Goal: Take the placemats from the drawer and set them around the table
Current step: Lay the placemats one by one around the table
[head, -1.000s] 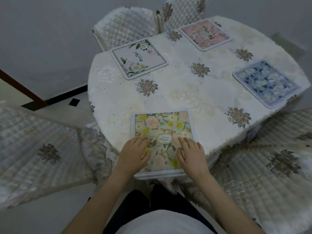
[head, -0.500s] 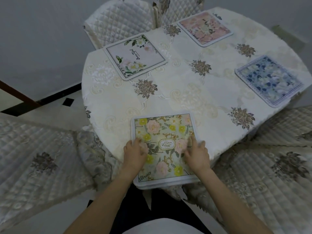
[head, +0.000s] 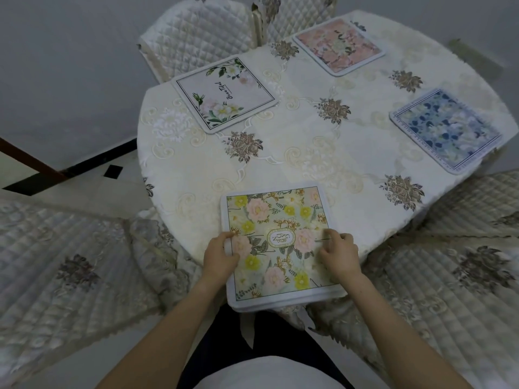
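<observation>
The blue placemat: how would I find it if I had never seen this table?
Start at the round table under its cream embroidered cloth, where four square placemats lie. Look to the right edge, past the pink placemat at the far side. The blue placemat is the only one with dark blue and white flowers, and one corner juts over the table's rim.

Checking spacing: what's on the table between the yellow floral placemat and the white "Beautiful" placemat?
Head view: only bare tablecloth with an embroidered brown flower between the yellow floral placemat and the white placemat.
</observation>
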`<action>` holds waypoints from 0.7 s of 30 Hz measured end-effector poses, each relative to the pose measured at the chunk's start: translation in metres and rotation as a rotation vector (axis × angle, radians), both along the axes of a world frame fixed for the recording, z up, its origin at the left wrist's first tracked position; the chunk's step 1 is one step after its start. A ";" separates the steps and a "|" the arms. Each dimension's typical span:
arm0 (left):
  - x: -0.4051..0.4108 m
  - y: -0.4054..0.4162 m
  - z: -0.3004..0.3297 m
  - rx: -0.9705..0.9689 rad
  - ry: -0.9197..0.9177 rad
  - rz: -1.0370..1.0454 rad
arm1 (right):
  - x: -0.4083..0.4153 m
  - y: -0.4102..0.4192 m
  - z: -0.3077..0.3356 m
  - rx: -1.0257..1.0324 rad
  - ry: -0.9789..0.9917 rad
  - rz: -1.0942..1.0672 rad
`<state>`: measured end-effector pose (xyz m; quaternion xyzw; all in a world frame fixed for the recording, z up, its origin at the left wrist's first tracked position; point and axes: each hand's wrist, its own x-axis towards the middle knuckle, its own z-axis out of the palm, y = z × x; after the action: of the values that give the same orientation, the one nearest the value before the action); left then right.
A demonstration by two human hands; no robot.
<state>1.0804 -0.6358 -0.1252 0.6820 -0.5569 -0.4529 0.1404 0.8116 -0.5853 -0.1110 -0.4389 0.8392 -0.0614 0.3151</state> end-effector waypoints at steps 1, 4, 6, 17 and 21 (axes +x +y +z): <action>0.000 0.001 -0.001 -0.012 -0.036 -0.038 | -0.003 0.000 -0.001 0.006 -0.020 -0.009; -0.005 0.009 -0.003 -0.081 -0.169 -0.097 | -0.007 -0.002 -0.001 0.005 -0.055 -0.003; -0.010 0.016 -0.006 -0.111 -0.185 -0.092 | -0.007 -0.003 -0.002 0.000 -0.061 -0.001; -0.011 -0.001 -0.009 0.061 0.067 0.072 | -0.013 -0.009 -0.001 -0.062 -0.180 -0.074; -0.012 -0.002 -0.013 -0.006 0.097 0.095 | -0.016 -0.012 0.001 -0.094 -0.270 -0.190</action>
<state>1.0688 -0.6382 -0.1378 0.6846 -0.5176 -0.4767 0.1904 0.7954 -0.5975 -0.1100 -0.3594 0.8232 -0.1884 0.3970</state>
